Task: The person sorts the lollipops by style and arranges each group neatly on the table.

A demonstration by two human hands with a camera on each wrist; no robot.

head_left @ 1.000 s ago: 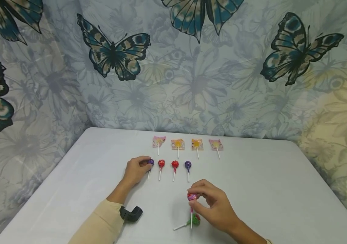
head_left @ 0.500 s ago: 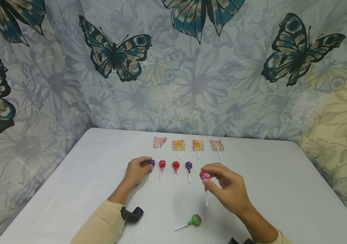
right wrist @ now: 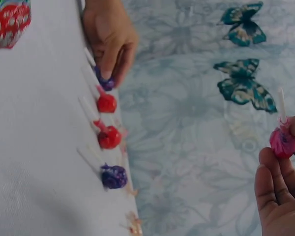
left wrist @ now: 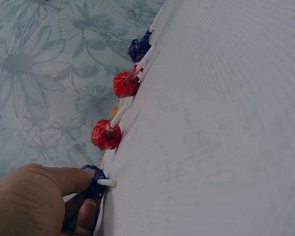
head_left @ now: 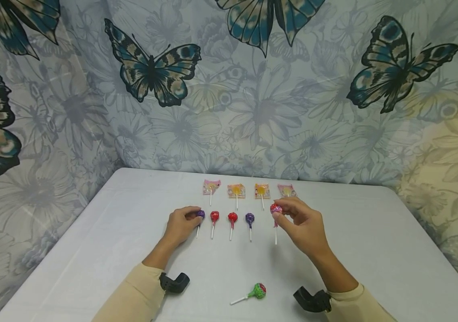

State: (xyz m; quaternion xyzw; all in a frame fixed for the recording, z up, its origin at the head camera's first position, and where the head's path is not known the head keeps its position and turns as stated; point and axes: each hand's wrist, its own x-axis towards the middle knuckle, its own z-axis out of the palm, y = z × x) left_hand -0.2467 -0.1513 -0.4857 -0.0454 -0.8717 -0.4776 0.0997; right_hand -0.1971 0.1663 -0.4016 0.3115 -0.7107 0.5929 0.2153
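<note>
My left hand [head_left: 181, 225] pinches the purple lollipop [head_left: 201, 214] at the left end of a row on the table. Beside it lie two red lollipops [head_left: 214, 216] and another purple lollipop [head_left: 250, 218], sticks toward me. My right hand [head_left: 303, 225] holds a pink-and-red lollipop [head_left: 276, 209] by its wrapped head, to the right of that row, stick pointing down in the head view. In the right wrist view the pink-and-red lollipop [right wrist: 283, 142] sits between thumb and fingertips, above the table. A green lollipop [head_left: 259, 290] lies nearer me, its stick toward the left.
Behind the row lie several flat lollipops in clear wrappers [head_left: 236, 191], the rightmost partly hidden by my right hand. They rest on a white table [head_left: 132, 214] backed by butterfly-print cloth [head_left: 261, 103]. A dark wrist mount [head_left: 312, 299] juts out from my right sleeve.
My right hand has carried the pink-and-red lollipop from over the green one forward and right, level with the row's right end. The left hand stays on the purple lollipop.
</note>
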